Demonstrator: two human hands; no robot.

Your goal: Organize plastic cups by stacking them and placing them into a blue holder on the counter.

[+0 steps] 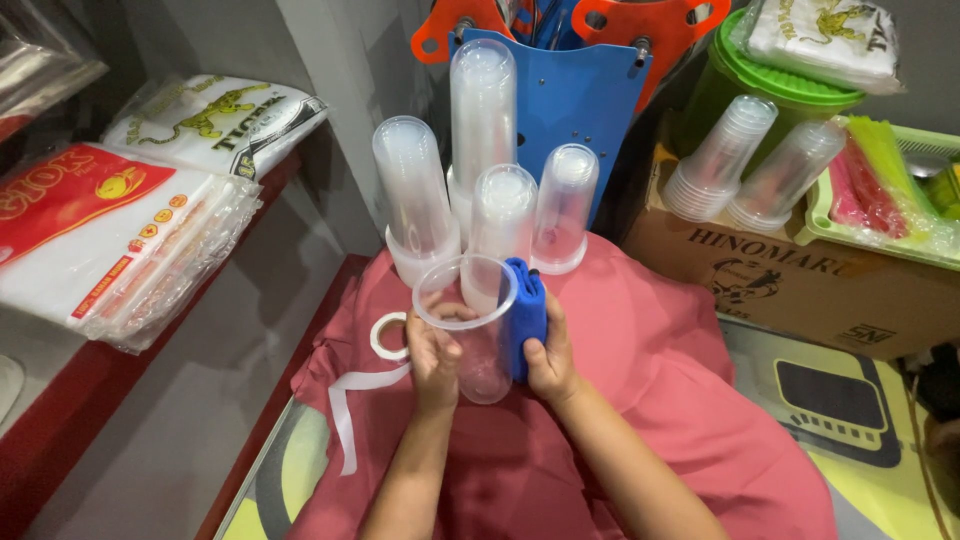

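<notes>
Clear plastic is pretty much the whole scene here. The left hand (pixel 434 358) is wrapped around the side of a clear plastic cup (pixel 470 330), thumb hooked over the rim, holding it tipped so the open mouth faces up toward the camera. The right hand (pixel 549 358) is closed on a folded blue cloth (pixel 527 312) and has it pressed right up against the cup's right side. Both hands sit over a pink cloth (pixel 660 380) that's spread out underneath.

Just left of the left hand there's a roll of white tape (pixel 382 336) lying on the pink cloth, with a loose strip trailing down off it. Right behind the cup stand several stacks of clear cups (pixel 480 170), upside down, of different heights. Behind those is a blue metal plate (pixel 580 95) with orange handles.

Off to the right, a cardboard box (pixel 780 275) has two more cup stacks (pixel 750 160) lying tilted on it, next to a green bucket (pixel 740 90) and a green basket (pixel 880 210) of coloured straws. On the left, packs of plastic bags (pixel 110 240) sit on a red shelf (pixel 40 440).
</notes>
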